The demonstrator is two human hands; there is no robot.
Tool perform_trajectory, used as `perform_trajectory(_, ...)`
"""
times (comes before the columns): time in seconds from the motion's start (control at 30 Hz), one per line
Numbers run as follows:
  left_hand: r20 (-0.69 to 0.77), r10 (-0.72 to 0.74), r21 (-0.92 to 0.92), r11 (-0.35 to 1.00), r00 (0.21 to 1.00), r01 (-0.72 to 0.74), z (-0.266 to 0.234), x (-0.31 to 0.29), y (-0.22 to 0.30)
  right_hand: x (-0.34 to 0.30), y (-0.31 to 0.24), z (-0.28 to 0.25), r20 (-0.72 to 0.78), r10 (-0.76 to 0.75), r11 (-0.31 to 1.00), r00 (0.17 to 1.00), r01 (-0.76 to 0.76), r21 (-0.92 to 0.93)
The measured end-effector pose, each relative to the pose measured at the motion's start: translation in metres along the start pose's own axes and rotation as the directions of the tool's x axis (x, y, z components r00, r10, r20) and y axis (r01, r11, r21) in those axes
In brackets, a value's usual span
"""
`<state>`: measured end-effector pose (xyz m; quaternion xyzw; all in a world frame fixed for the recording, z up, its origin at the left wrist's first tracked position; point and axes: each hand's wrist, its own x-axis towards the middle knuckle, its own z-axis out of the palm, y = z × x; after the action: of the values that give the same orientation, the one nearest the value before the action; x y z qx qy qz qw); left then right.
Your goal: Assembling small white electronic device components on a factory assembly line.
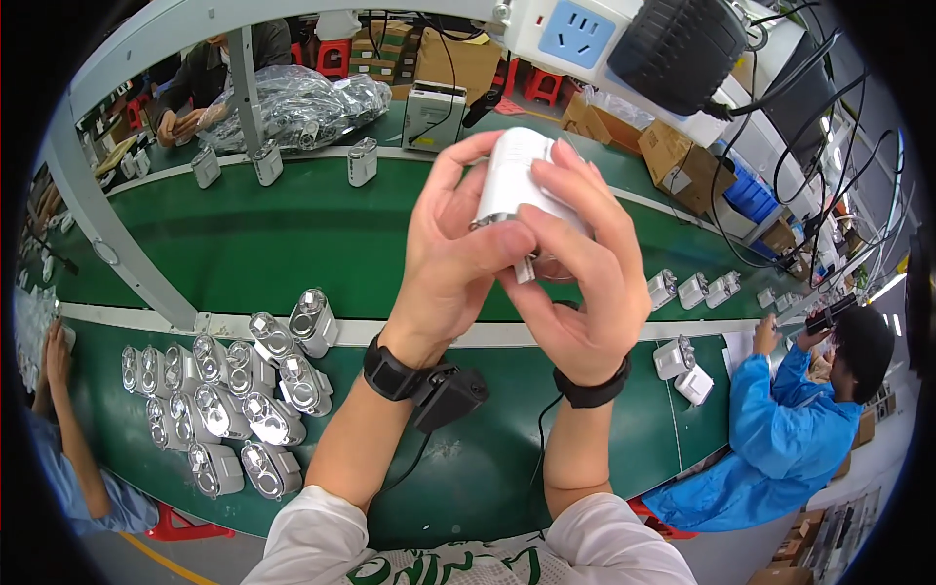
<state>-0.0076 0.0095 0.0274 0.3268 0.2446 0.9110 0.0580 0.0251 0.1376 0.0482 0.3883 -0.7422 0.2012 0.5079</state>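
Between my two hands, raised above the green table, is a white rounded device [519, 168] with a shiny silvery end tilted down toward me. My left hand [444, 244] wraps its left side, the thumb pressed near the silvery end. From the right, the fingers of my right hand [590, 258] curl over the casing. A small pale tab [526, 270] sticks out below the thumbs; what it belongs to is partly hidden. A black band circles each wrist, and a black box [450, 395] hangs by the left one.
Several similar silvery-faced devices [222, 411] stand grouped on the table at left. Two white devices [682, 370] sit at right, near a person in blue [780, 419]. A green conveyor belt [292, 244] runs across beyond, carrying more units. A power socket [575, 34] and black adapter [673, 58] hang overhead.
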Motion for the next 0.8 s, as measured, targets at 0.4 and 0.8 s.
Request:
perform_trajectory(0.4, -0.014, 0.017, 0.084, 0.996, 1.000, -0.016, 0.005, 0.000, -0.011, -0.007, 0.011, 0.014, -0.094, 0.067, 0.994, 0.993, -0.058, 0.089)
perform_trajectory(0.8, -0.093, 0.096, 0.103, 0.991, 0.991, -0.086, 0.002, 0.000, -0.011, -0.007, 0.011, 0.025, -0.054, 0.119, 0.981, 0.991, -0.109, 0.159)
